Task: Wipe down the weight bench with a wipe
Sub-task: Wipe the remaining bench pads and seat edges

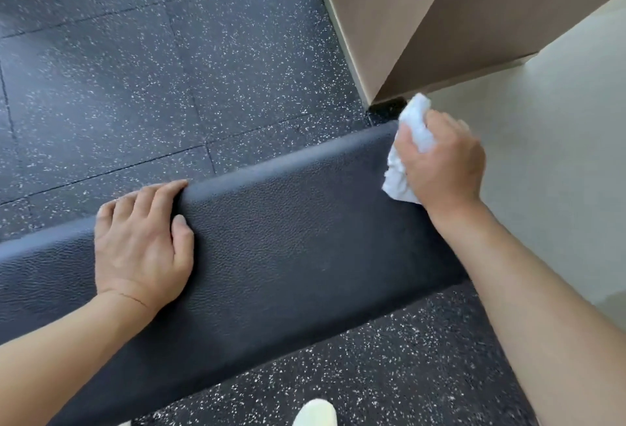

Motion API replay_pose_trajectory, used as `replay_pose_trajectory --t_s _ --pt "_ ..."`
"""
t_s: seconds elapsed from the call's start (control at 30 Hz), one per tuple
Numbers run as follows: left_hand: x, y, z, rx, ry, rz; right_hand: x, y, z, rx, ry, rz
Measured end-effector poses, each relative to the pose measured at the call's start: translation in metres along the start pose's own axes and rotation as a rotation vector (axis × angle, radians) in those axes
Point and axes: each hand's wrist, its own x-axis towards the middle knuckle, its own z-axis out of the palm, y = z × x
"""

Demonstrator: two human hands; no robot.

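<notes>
Weight bench (288, 239) padding, black with a pebbled leather-like grain, runs diagonally across the view from the lower left up toward the right, standing over a dark rubber floor (135, 53) flecked with white and laid in tiles. The left hand (142, 246) lies flat and spread on top of the pad toward its left part, palm down, with the fingertips (169, 188) curled over the far edge; it holds nothing. The right hand (440, 168) is at the right end of the bench, fingers closed around a crumpled white wipe (411, 127) that bunches out above the knuckles and hangs below the palm, pressed against the pad's end edge. Both bare forearms reach in from the bottom of the view. Beyond the bench's far right corner stands the corner of a tan wall (389, 19) with a pale baseboard, and to the right of it lies a light, cream-coloured floor surface (542, 154). At the bottom edge, just below the bench, the toe of a pale shoe (315, 413) shows on the rubber flooring.
</notes>
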Motion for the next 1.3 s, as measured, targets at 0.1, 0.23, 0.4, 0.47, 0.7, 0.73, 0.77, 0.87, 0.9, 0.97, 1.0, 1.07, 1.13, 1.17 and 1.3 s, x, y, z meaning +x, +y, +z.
replay_pose_trajectory --t_s 0.1,0.23,0.4,0.47,0.7,0.73,0.77,0.87,0.9,0.97,1.0,1.07,1.13,1.17,1.3 --pt "0.001 0.002 -0.003 -0.011 -0.009 -0.001 -0.010 -0.008 -0.002 -0.005 -0.019 0.082" --pt "0.001 0.003 -0.004 -0.011 -0.014 -0.005 -0.044 -0.079 0.005 -0.002 -0.083 -0.026" --pt "0.000 -0.001 0.001 -0.001 -0.010 0.000 -0.106 -0.177 0.020 0.162 -0.218 -0.298" --pt "-0.001 -0.001 0.002 -0.003 -0.001 0.001 -0.112 -0.187 0.021 0.218 -0.218 -0.359" --pt "0.000 -0.003 0.005 -0.016 0.028 0.014 -0.069 -0.044 -0.008 0.071 -0.088 -0.263" --pt "0.000 -0.003 0.005 -0.016 0.032 0.016 -0.063 -0.018 -0.015 0.033 -0.061 -0.169" --pt "0.000 -0.003 0.005 -0.017 0.036 0.018 -0.061 0.002 -0.022 0.007 -0.045 -0.071" --pt "0.001 -0.005 0.004 -0.036 0.042 0.026 -0.074 0.006 -0.023 -0.048 -0.029 0.180" --pt "0.001 -0.006 0.004 -0.043 0.044 0.030 -0.083 -0.006 -0.020 -0.055 -0.012 0.213" --pt "-0.001 -0.007 0.006 -0.049 0.049 0.039 -0.100 -0.044 -0.016 -0.030 0.005 0.194" --pt "-0.001 -0.007 0.007 -0.048 0.050 0.043 -0.110 -0.069 -0.013 -0.012 -0.008 0.156" --pt "0.000 -0.008 0.008 -0.052 0.051 0.048 -0.131 -0.124 -0.006 -0.022 -0.060 0.050" --pt "0.001 -0.008 0.008 -0.048 0.034 0.053 -0.155 -0.177 -0.001 -0.011 -0.130 -0.058" --pt "-0.001 -0.007 0.007 -0.041 0.017 0.052 -0.165 -0.197 0.000 0.028 -0.169 -0.099" --pt "-0.002 -0.004 -0.004 0.001 -0.059 0.099 -0.171 -0.202 -0.004 0.134 -0.208 -0.290"
